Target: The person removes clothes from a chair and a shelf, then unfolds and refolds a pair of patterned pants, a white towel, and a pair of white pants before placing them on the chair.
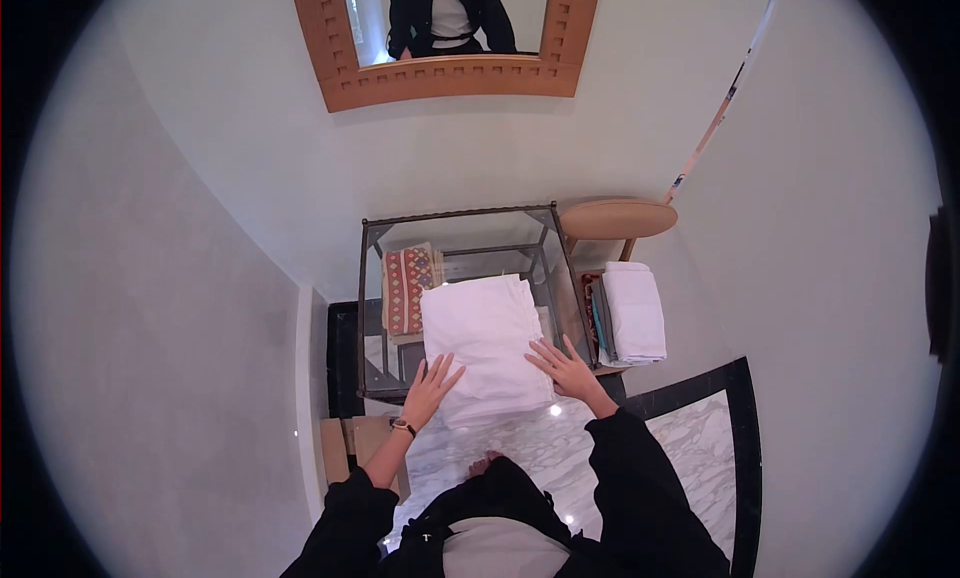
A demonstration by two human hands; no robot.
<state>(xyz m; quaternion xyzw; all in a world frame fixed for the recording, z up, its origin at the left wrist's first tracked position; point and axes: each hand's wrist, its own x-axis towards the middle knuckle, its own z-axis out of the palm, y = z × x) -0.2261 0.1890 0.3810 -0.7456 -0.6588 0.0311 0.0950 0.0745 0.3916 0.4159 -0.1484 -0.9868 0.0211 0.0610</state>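
Note:
A folded white cloth [482, 340] lies on the glass-topped metal table [460, 216], its near end reaching past the table's front edge. My left hand [432, 390] rests on the cloth's lower left side, fingers spread and stretched out. On the right side, my right hand [568, 370] touches the cloth's edge with its fingers apart. Neither hand is closed around anything. Left of the white cloth is a folded red patterned textile [407, 290], partly covered by it.
Right of the table, a chair with a tan backrest [620, 219] holds another folded white cloth [634, 312] beside darker folded textiles [598, 318]. Cardboard [376, 446] is on the floor at the lower left. A wood-framed mirror [455, 82] hangs on the wall ahead.

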